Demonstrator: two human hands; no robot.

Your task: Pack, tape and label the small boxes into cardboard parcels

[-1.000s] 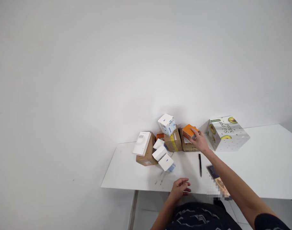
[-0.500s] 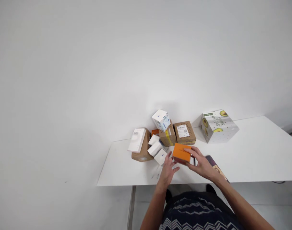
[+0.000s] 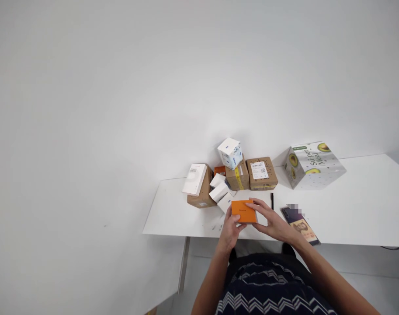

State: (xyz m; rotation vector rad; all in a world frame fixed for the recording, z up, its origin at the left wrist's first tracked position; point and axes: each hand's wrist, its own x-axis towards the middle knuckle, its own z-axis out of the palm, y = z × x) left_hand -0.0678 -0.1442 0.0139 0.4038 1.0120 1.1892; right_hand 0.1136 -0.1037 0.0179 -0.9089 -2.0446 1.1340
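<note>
Orange box (image 3: 243,211) over the white bench (image 3: 350,210)
Both hands, left (image 3: 231,227) and right (image 3: 271,221), are closing their grip on it; a bare white wall (image 3: 120,87) is standing behind.

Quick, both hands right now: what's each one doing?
Left hand: closed on the orange box, gripping its left side.
Right hand: closed on the same box, fingers over its right edge.
</note>
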